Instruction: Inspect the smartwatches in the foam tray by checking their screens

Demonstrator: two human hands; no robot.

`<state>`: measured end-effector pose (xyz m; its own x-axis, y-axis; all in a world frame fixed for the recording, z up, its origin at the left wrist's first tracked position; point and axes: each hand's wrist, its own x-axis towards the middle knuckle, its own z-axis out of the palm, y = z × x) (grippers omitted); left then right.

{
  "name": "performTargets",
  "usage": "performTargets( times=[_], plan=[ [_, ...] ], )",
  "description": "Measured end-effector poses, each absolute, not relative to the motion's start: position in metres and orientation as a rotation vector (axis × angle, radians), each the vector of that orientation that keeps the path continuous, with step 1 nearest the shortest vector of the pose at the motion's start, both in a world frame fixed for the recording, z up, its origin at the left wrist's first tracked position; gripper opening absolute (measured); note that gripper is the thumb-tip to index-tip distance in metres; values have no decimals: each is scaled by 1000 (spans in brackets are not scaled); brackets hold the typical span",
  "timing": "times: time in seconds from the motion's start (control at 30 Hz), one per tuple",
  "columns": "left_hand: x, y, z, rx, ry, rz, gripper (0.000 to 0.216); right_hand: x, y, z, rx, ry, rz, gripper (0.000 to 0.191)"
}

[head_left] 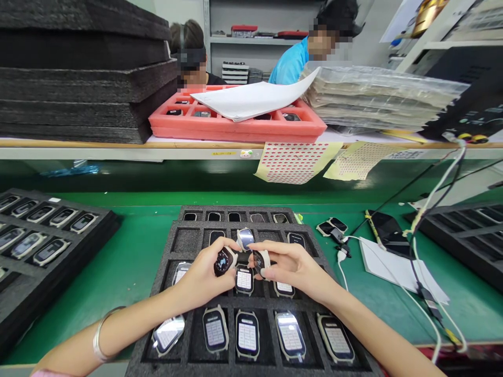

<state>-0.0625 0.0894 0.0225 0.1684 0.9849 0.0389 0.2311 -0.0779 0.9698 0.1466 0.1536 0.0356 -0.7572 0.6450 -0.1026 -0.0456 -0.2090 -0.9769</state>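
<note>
My left hand (204,277) is closed round a small watch body with a dark lit screen (223,260). My right hand (288,267) pinches another watch body (260,260) between thumb and fingers. Both hands meet above a black foam tray (184,238) directly in front of me. Its pockets hold several watch bodies with lit white screens (247,335). One more watch body (245,238) lies tilted just beyond my fingers.
A second black foam tray of watch bodies (43,235) lies at left, another tray (463,230) at right. White cables (428,209), a dark phone (387,228) and paper lie on the green mat. A red tray (236,128), black foam stacks and two seated people are beyond the shelf.
</note>
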Motion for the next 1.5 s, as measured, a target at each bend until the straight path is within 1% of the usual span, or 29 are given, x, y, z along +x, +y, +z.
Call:
performTargets(
  times=[0.17, 0.27, 0.43, 1.1, 1.3, 1.37, 1.5],
  plan=[
    [-62, 90, 21, 1502, 1211, 1030, 28, 146, 154, 36, -711, -1615, 2010, 42],
    [-62, 89, 22, 1505, 1216, 1023, 24, 146, 155, 36, -706, -1634, 2003, 41],
    [-63, 89, 22, 1539, 1230, 1016, 25, 146, 153, 37, -706, -1605, 2038, 45],
    [-63, 89, 22, 1520, 1234, 999, 27, 148, 153, 39, -682, -1545, 2097, 42],
    [-64, 91, 19, 1490, 1267, 1016, 24, 149, 154, 35, -667, -1553, 2122, 41],
    [-64, 92, 17, 1474, 1259, 1030, 27, 148, 154, 36, -668, -1533, 2138, 44],
    [-63, 92, 12, 1384, 1140, 1065, 41, 147, 155, 37, -710, -1455, 2166, 53]
  ],
)
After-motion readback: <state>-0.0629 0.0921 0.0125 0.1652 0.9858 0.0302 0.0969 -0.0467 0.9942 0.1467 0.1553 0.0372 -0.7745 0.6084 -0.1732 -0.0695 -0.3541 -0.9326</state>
